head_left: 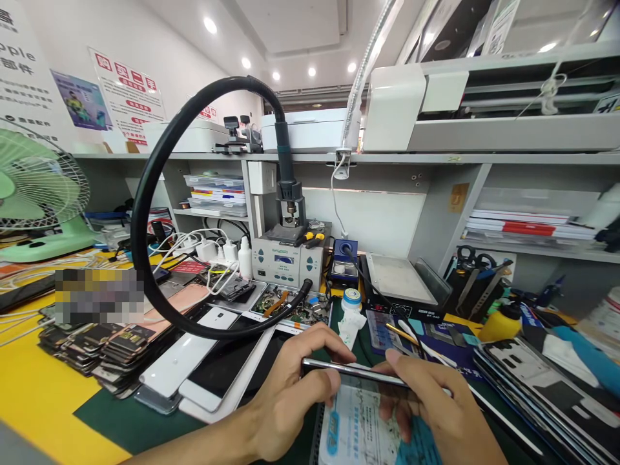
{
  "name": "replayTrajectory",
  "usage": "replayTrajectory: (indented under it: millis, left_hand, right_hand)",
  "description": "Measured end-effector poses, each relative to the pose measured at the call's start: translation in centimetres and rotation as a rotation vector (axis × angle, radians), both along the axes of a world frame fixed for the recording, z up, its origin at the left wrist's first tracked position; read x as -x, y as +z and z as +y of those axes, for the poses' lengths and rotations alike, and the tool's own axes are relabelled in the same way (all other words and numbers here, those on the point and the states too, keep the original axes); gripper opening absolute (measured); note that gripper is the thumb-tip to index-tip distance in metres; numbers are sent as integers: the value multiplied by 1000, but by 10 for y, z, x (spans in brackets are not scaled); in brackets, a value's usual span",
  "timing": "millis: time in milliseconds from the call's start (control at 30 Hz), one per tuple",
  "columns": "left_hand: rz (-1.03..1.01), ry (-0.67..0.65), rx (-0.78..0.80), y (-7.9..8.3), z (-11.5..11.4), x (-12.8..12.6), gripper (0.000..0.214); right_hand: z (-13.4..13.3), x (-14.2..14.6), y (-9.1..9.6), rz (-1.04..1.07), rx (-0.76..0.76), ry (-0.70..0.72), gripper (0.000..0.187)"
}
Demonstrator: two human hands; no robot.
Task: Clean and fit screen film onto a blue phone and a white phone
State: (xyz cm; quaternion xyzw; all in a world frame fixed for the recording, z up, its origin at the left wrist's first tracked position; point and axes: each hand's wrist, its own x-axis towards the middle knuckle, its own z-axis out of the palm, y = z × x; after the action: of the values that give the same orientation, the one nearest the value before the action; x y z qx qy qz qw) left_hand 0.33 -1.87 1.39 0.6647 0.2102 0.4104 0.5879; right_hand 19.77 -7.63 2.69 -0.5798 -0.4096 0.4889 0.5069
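A slim phone (pixel 358 371) with a shiny metal edge is held up by both hands, its long edge facing me. My left hand (pixel 295 381) pinches its left end between thumb and curled fingers. My right hand (pixel 431 394) is closed on the other end, thumb along the top edge. Below that edge is a glossy area where fingers show, reflected or seen through; I cannot tell which. Blue and white printed material (pixel 353 426) appears under it. Just beyond the phone stand a small white jar with a blue lid (pixel 351 298) and a crumpled white tissue (pixel 351 326).
Stacked phone parts (pixel 116 355) and a white phone (pixel 191 349) lie left. A hot-air station (pixel 285 258) stands behind, its black hose (pixel 140 213) looping forward. A heating plate (pixel 400 278) is at back right. Phone frames (pixel 547 394) are piled right, near a yellow bottle (pixel 501 323).
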Motion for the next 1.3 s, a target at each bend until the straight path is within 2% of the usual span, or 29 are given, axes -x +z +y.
replayTrajectory:
  millis: [300, 800, 967, 1300]
  left_hand:
    - [-14, 8, 39, -1, 0, -2, 24]
    - [21, 51, 103, -2, -3, 0, 23]
    - [56, 54, 109, 2, -4, 0, 24]
    - [41, 44, 89, -1, -3, -2, 27]
  right_hand:
    - [4, -4, -7, -1, 2, 14, 38]
    - [-2, 4, 2, -15, 25, -71, 41]
    - [-2, 3, 1, -22, 11, -58, 43]
    - [-1, 1, 1, -14, 27, -21, 43]
